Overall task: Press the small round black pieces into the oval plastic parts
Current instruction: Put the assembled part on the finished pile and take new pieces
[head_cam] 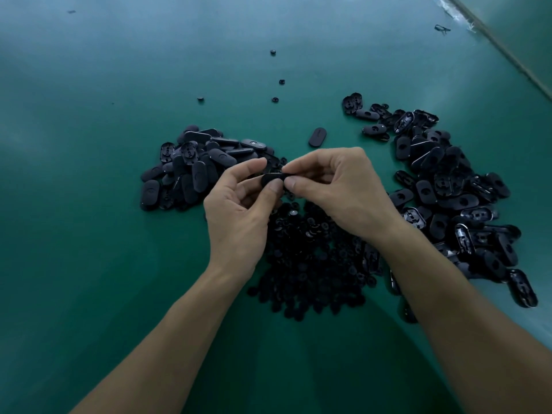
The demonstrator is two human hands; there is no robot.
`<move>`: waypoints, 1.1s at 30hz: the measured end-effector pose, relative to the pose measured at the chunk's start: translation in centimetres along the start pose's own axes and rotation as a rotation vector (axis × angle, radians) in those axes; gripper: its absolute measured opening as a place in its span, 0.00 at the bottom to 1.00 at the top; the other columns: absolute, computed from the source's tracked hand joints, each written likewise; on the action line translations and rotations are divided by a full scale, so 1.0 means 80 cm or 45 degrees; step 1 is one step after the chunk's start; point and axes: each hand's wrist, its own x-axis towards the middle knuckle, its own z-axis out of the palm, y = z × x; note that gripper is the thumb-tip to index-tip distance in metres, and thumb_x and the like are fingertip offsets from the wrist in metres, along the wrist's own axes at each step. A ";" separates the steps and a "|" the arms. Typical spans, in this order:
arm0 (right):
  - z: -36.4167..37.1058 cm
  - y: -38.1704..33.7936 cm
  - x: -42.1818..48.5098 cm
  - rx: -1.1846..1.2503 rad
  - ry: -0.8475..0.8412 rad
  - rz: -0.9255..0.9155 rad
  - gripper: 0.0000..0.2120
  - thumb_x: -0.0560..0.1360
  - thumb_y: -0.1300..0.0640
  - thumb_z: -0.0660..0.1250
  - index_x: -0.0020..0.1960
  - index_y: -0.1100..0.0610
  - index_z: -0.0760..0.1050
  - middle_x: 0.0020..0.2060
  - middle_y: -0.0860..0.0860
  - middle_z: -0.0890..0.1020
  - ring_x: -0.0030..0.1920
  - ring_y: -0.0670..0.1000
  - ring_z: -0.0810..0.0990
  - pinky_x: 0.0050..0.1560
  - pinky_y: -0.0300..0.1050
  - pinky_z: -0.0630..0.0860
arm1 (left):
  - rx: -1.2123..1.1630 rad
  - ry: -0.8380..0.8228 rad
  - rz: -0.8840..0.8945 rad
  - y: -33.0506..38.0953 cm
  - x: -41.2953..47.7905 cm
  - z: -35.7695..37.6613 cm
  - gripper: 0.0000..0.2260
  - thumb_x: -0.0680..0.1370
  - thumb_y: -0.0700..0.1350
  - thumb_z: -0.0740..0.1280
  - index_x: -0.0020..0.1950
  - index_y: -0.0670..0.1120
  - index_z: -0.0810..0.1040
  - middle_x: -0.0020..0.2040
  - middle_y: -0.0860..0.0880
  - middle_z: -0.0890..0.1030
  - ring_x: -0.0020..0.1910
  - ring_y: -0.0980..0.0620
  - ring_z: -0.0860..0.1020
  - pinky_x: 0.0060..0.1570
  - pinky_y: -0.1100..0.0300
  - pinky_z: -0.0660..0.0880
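Note:
Both hands meet over the middle of the green table. My left hand (242, 204) and my right hand (331, 186) pinch one black oval plastic part (273, 177) between thumbs and fingertips, above the table. Whether a round piece sits in it is hidden by the fingers. Below the hands lies a heap of small round black pieces (310, 264). A pile of oval parts (194, 168) sits to the left, and a larger pile of oval parts (454, 192) spreads to the right.
A single oval part (317, 136) lies flat just beyond the hands. Several stray round pieces (275, 99) are scattered farther back on the green table (89, 204). The table's far edge (507, 55) runs diagonally at the top right.

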 end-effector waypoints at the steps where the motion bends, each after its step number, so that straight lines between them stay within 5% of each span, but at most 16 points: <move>1: -0.001 0.001 0.001 0.002 -0.017 0.006 0.06 0.74 0.61 0.75 0.50 0.55 0.85 0.41 0.48 0.87 0.43 0.45 0.86 0.52 0.46 0.83 | -0.018 0.004 -0.012 0.001 0.000 0.000 0.12 0.77 0.34 0.72 0.57 0.46 0.79 0.42 0.54 0.86 0.42 0.57 0.84 0.46 0.65 0.79; 14: 0.005 0.008 0.000 -0.055 0.021 0.065 0.04 0.73 0.60 0.73 0.45 0.52 0.83 0.36 0.47 0.85 0.37 0.43 0.83 0.42 0.41 0.81 | 0.002 -0.006 -0.050 0.003 -0.001 0.001 0.12 0.75 0.33 0.74 0.53 0.47 0.82 0.40 0.49 0.86 0.39 0.54 0.83 0.44 0.65 0.79; 24: -0.002 0.005 0.000 -0.011 -0.017 0.089 0.04 0.73 0.61 0.75 0.45 0.52 0.85 0.37 0.49 0.86 0.40 0.47 0.85 0.49 0.49 0.83 | 0.060 -0.011 -0.023 0.004 -0.003 -0.001 0.11 0.75 0.34 0.75 0.53 0.47 0.83 0.37 0.49 0.85 0.35 0.53 0.84 0.41 0.63 0.80; 33: -0.006 0.003 0.013 -0.043 -0.058 0.047 0.04 0.76 0.58 0.72 0.48 0.51 0.85 0.38 0.46 0.86 0.41 0.43 0.84 0.46 0.39 0.79 | 0.073 0.006 0.056 0.001 -0.004 -0.001 0.08 0.77 0.36 0.73 0.51 0.48 0.83 0.39 0.50 0.84 0.37 0.54 0.82 0.42 0.62 0.79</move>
